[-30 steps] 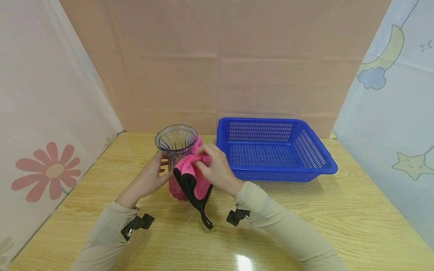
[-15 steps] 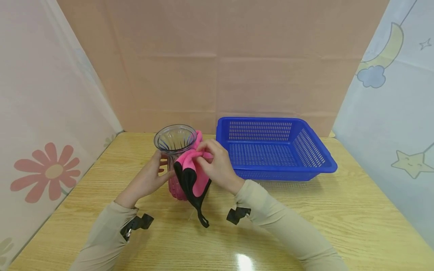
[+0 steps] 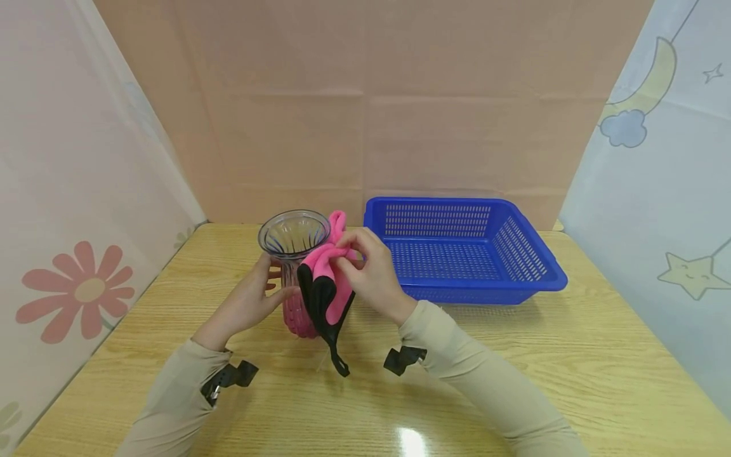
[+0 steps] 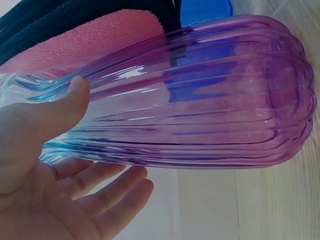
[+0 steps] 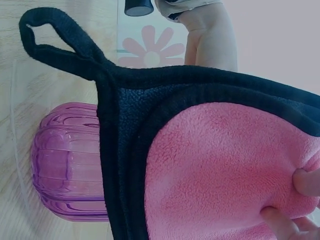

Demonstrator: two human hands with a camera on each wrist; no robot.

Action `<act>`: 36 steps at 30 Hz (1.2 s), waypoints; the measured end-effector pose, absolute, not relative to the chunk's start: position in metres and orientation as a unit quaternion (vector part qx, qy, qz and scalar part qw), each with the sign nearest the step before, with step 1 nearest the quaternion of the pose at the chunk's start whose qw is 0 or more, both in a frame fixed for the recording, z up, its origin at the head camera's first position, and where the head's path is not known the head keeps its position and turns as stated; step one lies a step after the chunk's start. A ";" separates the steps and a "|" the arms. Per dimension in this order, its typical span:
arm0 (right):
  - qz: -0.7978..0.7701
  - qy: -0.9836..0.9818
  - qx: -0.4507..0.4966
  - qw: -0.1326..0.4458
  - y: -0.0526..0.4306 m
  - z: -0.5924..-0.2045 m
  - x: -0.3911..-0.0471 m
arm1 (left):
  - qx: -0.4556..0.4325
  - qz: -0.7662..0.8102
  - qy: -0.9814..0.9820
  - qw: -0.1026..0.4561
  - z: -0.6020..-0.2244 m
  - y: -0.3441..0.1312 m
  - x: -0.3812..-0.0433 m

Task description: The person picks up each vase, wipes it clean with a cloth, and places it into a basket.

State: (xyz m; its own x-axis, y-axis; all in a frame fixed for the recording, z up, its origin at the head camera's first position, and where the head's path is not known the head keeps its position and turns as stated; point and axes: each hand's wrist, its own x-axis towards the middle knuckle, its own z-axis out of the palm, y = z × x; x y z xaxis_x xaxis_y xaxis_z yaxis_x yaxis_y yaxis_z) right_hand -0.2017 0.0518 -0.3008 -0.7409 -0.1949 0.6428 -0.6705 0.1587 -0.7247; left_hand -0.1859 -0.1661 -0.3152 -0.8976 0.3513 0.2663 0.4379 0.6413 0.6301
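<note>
A ribbed glass vase (image 3: 294, 311), clear-blue at its flared top and pink-purple toward its base, stands upright on the wooden table. My left hand (image 3: 251, 303) holds it from the left, thumb on the near side and fingers behind the narrow neck, as the left wrist view shows. Against the vase's right side, just below the rim, my right hand (image 3: 374, 273) pinches a bunched pink cleaning cloth (image 3: 341, 295) with black edging. Its black hanging loop (image 5: 60, 45) dangles at the lower corner. In the right wrist view the cloth covers much of the vase.
A blue perforated plastic basket (image 3: 465, 296) sits right of the vase, toward the back of the table (image 3: 514, 381). A peach-coloured sheet (image 3: 365, 114) hangs behind, and printed sheets stand on both sides.
My right hand has slid the cloth slightly upward beside the vase, and a pink fold now rises next to the rim. My left hand stays in place on the vase.
</note>
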 end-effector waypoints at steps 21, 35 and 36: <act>0.579 -0.735 0.291 0.197 0.055 -0.299 -0.200 | -0.250 -0.372 -0.892 0.050 -0.315 -0.171 -0.191; 0.586 -0.728 0.299 0.195 0.053 -0.301 -0.200 | -0.257 -0.376 -0.890 0.021 -0.316 -0.178 -0.192; 0.585 -0.728 0.299 0.195 0.053 -0.301 -0.200 | -0.257 -0.375 -0.891 0.021 -0.316 -0.178 -0.192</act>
State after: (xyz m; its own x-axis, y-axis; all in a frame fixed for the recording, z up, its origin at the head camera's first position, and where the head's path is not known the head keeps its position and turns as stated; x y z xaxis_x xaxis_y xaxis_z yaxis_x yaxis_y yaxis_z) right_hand -0.2005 0.0532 -0.3011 -0.7447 -0.2067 0.6346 -0.6642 0.1362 -0.7351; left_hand -0.1923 -0.1782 -0.3164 -0.8672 0.4420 0.2294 0.4730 0.5871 0.6569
